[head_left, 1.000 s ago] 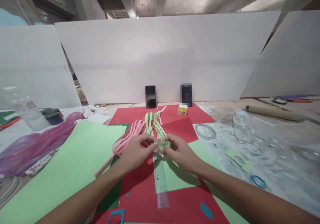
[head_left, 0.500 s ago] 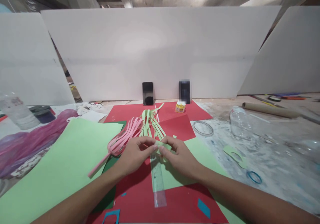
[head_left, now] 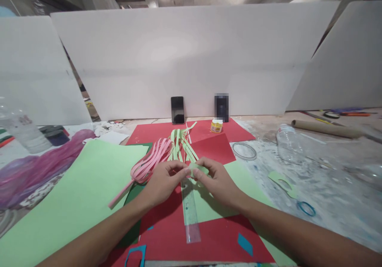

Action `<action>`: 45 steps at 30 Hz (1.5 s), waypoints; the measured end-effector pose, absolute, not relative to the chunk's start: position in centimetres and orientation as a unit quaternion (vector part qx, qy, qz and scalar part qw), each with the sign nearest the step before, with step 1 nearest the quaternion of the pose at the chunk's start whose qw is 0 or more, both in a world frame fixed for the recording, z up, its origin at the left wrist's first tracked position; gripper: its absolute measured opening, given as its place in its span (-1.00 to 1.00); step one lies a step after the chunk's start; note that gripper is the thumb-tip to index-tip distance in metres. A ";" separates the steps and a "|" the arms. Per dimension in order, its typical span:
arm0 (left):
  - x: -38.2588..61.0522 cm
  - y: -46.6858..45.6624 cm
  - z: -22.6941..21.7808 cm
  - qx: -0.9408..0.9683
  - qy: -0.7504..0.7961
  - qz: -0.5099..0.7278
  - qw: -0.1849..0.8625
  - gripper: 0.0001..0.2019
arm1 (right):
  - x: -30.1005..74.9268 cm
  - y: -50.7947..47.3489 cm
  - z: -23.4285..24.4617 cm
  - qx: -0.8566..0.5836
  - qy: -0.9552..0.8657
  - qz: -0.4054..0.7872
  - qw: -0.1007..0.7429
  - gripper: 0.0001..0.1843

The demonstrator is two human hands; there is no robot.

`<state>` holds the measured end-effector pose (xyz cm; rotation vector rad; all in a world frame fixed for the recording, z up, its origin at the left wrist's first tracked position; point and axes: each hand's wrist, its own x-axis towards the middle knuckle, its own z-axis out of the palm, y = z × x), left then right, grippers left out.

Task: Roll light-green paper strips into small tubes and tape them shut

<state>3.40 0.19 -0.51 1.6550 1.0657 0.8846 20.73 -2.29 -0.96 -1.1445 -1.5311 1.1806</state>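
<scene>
My left hand [head_left: 162, 181] and my right hand [head_left: 215, 180] meet at the table's middle, both pinching a small folded piece of light green paper [head_left: 197, 168] between thumb and fingertips. A clear plastic ruler [head_left: 190, 215] lies just below the hands on red paper [head_left: 215, 239]. Behind the hands lie a bundle of pink paper strips [head_left: 146, 164] and a fan of light green strips [head_left: 180, 143].
A large light green sheet [head_left: 74, 195] covers the left. At the back stand a black phone [head_left: 178, 110] and a small yellow jar [head_left: 216, 126]. On the right are a tape ring [head_left: 244, 151], a clear bottle [head_left: 289, 141], a cardboard tube [head_left: 326, 128] and a blue ring [head_left: 306, 208]. Another bottle [head_left: 22, 129] stands far left.
The hands have stayed together on the green piece, shifting only slightly as the fingers work it. The camera view has tilted a little.
</scene>
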 end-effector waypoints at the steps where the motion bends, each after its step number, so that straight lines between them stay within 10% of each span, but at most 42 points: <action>1: 3.4 0.2 -0.5 0.678 0.432 0.363 0.471 -0.74 | 20.7 -2.2 -1.1 -0.452 -0.609 0.489 0.431 -0.72; 45: 3.0 -0.2 0.1 0.678 0.403 0.350 0.506 -0.76 | 21.5 -1.6 -1.5 -0.431 -0.626 0.461 0.458 -0.74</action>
